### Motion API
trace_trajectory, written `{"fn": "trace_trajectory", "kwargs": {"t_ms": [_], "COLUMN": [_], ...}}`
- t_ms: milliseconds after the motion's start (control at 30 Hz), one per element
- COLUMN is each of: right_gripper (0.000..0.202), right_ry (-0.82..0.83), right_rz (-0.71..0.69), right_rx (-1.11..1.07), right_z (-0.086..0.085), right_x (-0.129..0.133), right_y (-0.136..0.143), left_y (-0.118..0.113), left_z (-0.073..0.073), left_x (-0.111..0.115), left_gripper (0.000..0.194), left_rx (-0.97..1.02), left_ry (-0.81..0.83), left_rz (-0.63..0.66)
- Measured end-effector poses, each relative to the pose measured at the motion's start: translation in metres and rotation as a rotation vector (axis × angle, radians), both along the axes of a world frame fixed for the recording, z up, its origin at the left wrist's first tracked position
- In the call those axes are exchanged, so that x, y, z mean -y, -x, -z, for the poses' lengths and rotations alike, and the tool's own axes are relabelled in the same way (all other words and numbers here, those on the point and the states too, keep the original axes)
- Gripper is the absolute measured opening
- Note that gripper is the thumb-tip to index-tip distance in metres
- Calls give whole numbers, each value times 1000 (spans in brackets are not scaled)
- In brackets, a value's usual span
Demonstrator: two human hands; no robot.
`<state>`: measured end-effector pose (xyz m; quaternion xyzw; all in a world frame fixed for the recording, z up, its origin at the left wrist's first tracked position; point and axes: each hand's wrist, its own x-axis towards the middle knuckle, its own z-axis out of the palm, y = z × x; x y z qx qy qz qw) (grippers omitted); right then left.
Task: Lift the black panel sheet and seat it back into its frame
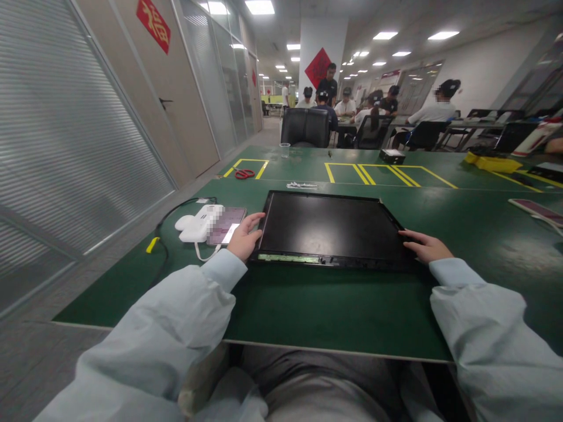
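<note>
A black flat display panel (pixel 329 225) in a thin dark frame lies face up on the green table (pixel 334 310). A strip of greenish circuit board (pixel 288 258) shows along its near edge, at the left. My left hand (pixel 244 238) grips the panel's left side, thumb and fingers at the frame. On the opposite side, my right hand (pixel 426 246) holds the right edge, its fingertips at the frame. The undersides of both grips are hidden. A phone (pixel 233 220) with a lit screen lies just beyond my left hand.
A white device (pixel 200 223) with cables sits left of the phone. Farther back are red-handled scissors (pixel 244 174), a clear plastic cup (pixel 285 150), a small black box (pixel 392 156) and a yellow object (pixel 492 163). Another phone (pixel 536 211) lies right. Several people sit beyond the table.
</note>
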<state>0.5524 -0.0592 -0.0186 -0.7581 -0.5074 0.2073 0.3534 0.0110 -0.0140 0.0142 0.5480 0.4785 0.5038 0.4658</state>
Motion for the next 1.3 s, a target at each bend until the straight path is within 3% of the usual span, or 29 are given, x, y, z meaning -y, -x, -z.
{"fn": "trace_trajectory", "kwargs": {"t_ms": [267,767,967,1300], "right_gripper": [41,50,40,47], "right_ry": [-81,36,-51,8], "right_rz": [-17,-2,-12,-24], "right_rx": [79,7,88,-7], "right_z": [2,1,4,4], "right_x": [0,-1,-2,-1], "right_y": [-2,-5,-6,-5], "left_y": [0,0,-2,1], "left_z": [4,7,7,7], "left_x": [-2,-3,-2,4], "left_gripper": [51,48,49,63], "left_rx": [-107,-111,-89,-116], "left_ry": [-102,-77,-51,8], "left_rz": [-37,-50,-75,69]}}
